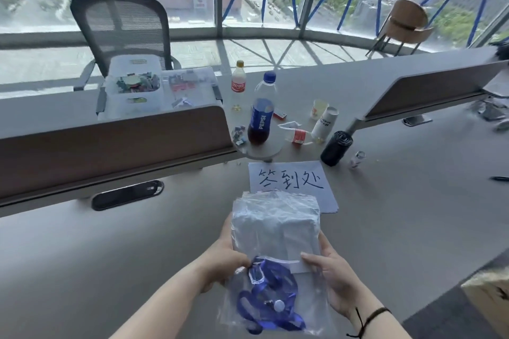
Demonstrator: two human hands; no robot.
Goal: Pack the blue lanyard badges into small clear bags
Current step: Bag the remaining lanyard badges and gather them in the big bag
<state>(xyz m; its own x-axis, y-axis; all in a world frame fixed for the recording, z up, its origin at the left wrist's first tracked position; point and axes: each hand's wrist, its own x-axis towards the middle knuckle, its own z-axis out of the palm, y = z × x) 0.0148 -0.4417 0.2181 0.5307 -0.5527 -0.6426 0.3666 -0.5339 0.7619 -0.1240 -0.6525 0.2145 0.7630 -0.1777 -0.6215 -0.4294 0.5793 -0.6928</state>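
— So where has the lanyard badge (271,300) got to?

— Already inside a small clear bag (278,308), bunched low near the person, blue strap coiled round a white clip. That bag lies on top of a stack of empty bags (275,226), all held up over the grey surface (137,242).

— And the hands?

— The left hand (228,261) has its grip curled on the left edge, thumb pinching at the mouth of the bag. The right hand (327,275) has its grip clamped on the right side, thumb pressing the white strip on top.

— Sealing it, you think?

— That's my guess. To do it well I'd tuck the strap clear of the opening first, since a loop sits close to the mouth, then run thumb and finger along the seal from one side to the other, keeping the stack underneath from sliding

— Anything behind?

— A handwritten paper sign (292,179) and a Pepsi bottle (261,115), well apart
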